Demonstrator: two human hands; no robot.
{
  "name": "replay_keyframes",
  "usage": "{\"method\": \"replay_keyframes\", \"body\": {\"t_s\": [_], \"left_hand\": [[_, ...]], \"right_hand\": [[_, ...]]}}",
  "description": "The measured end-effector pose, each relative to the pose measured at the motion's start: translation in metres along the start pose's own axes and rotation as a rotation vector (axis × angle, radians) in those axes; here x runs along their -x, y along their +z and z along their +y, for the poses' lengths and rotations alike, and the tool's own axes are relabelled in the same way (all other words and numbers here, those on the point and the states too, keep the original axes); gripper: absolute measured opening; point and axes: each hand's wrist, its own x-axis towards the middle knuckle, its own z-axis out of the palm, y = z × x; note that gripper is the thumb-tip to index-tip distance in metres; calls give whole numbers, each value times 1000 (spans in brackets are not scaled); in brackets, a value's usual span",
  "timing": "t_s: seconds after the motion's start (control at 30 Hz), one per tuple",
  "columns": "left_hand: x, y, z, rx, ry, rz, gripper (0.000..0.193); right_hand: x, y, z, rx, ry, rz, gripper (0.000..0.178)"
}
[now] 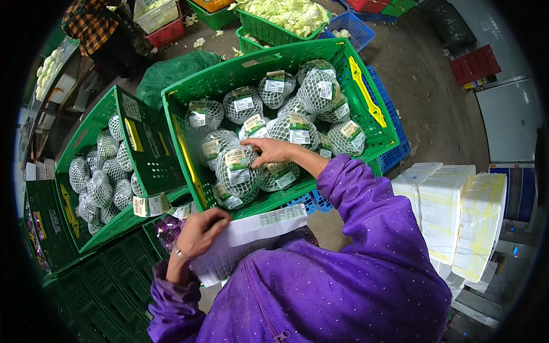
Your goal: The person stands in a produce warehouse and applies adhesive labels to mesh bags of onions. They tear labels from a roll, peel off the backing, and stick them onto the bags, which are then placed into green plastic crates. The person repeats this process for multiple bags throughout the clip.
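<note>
My right hand (271, 152) reaches over a large green crate (269, 201) of round produce in white foam nets. Its fingers are apart and rest on the label of one netted ball (237, 172) near the crate's front left; the produce inside the net cannot be made out. Most of the other netted balls (243, 104) carry green and cream labels with white stickers. Below the crate's near edge, my left hand (200, 231) has curled fingers at the corner of a white sheet of labels (251, 234), which lies against my purple jacket.
At left stands another green crate (128, 154) of netted balls, above stacked green crates (108, 280). White foam boxes (446, 214) are at right. Beyond are a green mesh sack (171, 74), a crate of pale leaves (280, 35) and a person in a checked shirt (91, 26).
</note>
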Motion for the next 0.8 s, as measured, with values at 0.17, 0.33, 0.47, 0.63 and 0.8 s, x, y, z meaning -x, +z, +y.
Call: {"method": "replay_keyframes", "body": {"t_s": [0.17,0.33,0.47,0.63,0.8], "left_hand": [[-79,37,3,-151,97,-131,43],[-146,79,-20,-333,-59,-265,61],[-164,95,-36,-433,-135,-315,73],[-163,100,-34,-432,-190,-373,80],[-164,85,-23,-275,-187,-356,74]], "right_hand": [[-8,-8,-38,187,111,-108,84],[-18,-9,-29,67,136,-134,83],[-11,-8,-25,166,-70,-7,82],[-18,-3,-28,152,-217,67,75],[-48,-2,-72,97,-312,11,54]]}}
